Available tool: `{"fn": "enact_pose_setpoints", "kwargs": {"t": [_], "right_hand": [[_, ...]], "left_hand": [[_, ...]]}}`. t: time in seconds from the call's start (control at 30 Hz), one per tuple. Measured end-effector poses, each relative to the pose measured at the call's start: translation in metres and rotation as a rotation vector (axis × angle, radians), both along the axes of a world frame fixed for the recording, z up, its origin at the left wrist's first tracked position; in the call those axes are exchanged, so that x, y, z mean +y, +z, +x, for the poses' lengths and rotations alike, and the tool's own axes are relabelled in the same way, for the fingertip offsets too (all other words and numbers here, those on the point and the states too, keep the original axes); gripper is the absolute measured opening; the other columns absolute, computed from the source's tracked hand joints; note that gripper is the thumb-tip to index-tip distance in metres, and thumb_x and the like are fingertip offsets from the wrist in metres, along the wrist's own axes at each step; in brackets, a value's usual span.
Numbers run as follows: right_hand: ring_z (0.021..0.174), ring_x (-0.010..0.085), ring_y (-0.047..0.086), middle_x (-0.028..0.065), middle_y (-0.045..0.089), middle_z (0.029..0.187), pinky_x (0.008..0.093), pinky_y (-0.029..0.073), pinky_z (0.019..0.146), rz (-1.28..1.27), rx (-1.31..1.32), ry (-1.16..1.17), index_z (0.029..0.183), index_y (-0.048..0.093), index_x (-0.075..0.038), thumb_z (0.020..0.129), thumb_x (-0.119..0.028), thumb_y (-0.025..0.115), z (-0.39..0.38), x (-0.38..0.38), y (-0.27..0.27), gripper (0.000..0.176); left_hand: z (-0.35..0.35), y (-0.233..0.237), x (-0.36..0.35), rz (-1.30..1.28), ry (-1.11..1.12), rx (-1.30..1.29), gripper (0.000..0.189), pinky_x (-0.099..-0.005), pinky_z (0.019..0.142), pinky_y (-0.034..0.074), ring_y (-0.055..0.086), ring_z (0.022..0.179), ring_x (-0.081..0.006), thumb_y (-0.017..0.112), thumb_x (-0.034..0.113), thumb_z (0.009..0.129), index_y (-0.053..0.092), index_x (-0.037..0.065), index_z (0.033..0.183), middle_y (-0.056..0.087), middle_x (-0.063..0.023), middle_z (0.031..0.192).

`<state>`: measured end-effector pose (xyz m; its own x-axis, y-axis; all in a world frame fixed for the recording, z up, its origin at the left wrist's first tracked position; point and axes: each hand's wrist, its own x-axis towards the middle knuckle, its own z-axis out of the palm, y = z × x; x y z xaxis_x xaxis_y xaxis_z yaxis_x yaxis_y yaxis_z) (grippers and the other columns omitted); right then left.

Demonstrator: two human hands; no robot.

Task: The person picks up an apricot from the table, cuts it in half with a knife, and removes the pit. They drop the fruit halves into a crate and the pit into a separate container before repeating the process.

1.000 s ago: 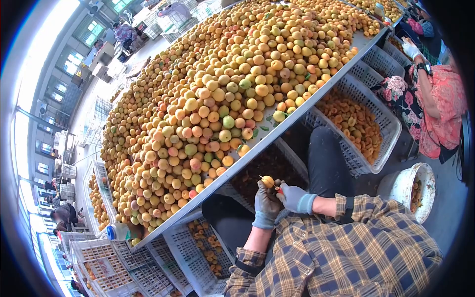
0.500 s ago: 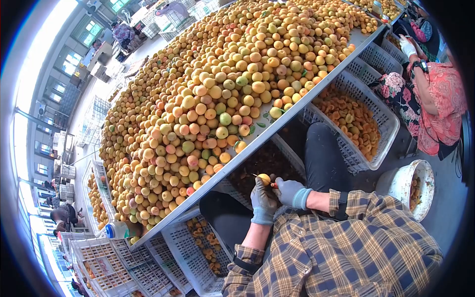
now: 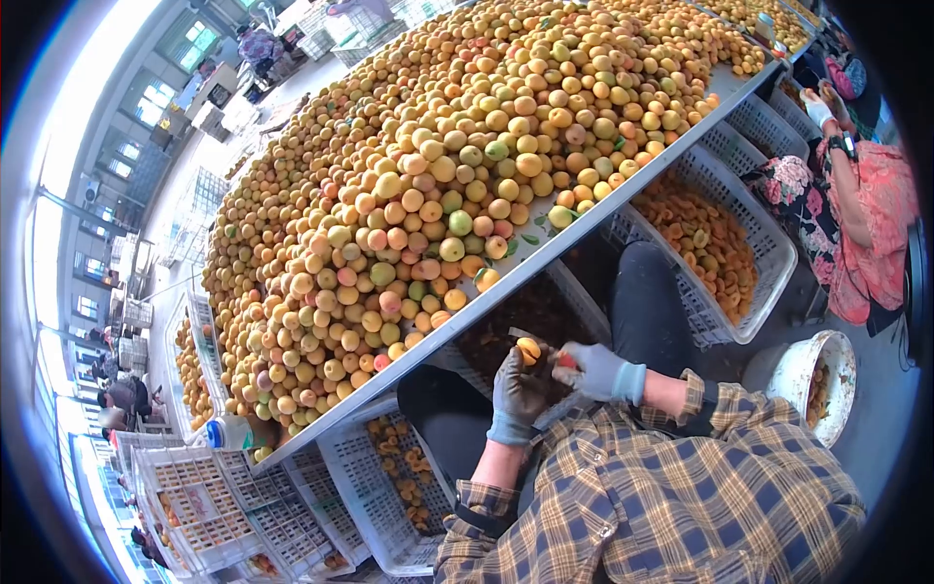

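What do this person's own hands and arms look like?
The left hand wears a stained grey glove with a bluish cuff; the right hand, a cleaner grey glove with a light blue cuff. The navy and tan plaid sleeves each carry a dark band.

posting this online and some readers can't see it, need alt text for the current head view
A person's gloved left hand holds an apricot-like fruit that looks cut open, and the gloved right hand holds a red-handled tool. Ahead, a large heap of whole fruit lies on a table; crates holding cut fruit stand to either side.
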<state>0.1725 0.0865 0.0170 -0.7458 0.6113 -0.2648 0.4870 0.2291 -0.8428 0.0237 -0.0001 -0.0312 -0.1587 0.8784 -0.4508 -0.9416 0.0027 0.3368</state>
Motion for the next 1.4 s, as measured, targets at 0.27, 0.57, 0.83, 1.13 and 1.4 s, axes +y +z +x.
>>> {"fn": "enact_pose_setpoints", "kwargs": {"t": [0.27,0.57,0.83,1.13,1.4], "right_hand": [[0.081,0.0307,0.065,0.0146,0.067,0.089,0.0372,0.049,0.078,-0.005,0.292,-0.024,0.115,0.052,-0.005,0.087,-0.032,0.061,-0.01,0.016,-0.036,0.04],[0.041,0.0013,0.038,-0.0007,0.055,0.067,0.0155,0.032,0.038,-0.814,0.301,-0.299,0.113,0.05,-0.009,0.093,-0.024,0.055,-0.004,0.014,-0.001,0.026],[0.042,0.0016,0.039,-0.0025,0.051,0.066,0.0161,0.033,0.037,-0.718,0.385,-0.472,0.112,0.051,-0.012,0.093,-0.024,0.054,-0.005,0.017,-0.004,0.023],[0.059,0.0002,0.039,-0.0071,0.044,0.076,0.0138,0.031,0.047,-0.767,0.798,-0.083,0.129,0.045,-0.002,0.094,-0.015,0.053,-0.064,-0.02,0.065,0.038],[0.049,-0.0009,0.038,-0.0086,0.044,0.061,0.0149,0.03,0.042,-0.748,0.898,-0.311,0.107,0.056,-0.001,0.094,-0.025,0.055,-0.057,0.006,0.047,0.028]], "left_hand": [[0.003,0.003,-0.003,0.05,-0.297,-0.154,0.036,-0.0379,0.093,0.045,0.056,0.102,-0.0219,0.045,0.026,0.097,0.049,0.001,0.121,0.056,-0.0113,0.116],[0.003,0.004,-0.008,0.068,-0.103,-0.345,0.04,-0.0391,0.096,0.041,0.055,0.101,-0.027,0.048,0.026,0.094,0.047,0.0,0.124,0.056,-0.0145,0.118],[0.006,0.001,-0.008,0.04,-0.131,-0.234,0.04,-0.0365,0.089,0.045,0.055,0.101,-0.0261,0.05,0.027,0.094,0.048,0.005,0.127,0.054,-0.0142,0.121],[0.024,0.016,-0.01,-0.122,-0.077,-0.052,0.022,-0.0268,0.063,0.05,0.06,0.071,-0.0107,0.056,0.028,0.092,0.056,0.011,0.105,0.062,-0.003,0.087],[0.016,0.013,-0.011,-0.108,-0.172,-0.053,0.047,-0.0203,0.04,0.03,0.043,0.047,-0.0103,0.04,0.051,0.094,0.054,0.007,0.097,0.058,-0.0052,0.078]]}}
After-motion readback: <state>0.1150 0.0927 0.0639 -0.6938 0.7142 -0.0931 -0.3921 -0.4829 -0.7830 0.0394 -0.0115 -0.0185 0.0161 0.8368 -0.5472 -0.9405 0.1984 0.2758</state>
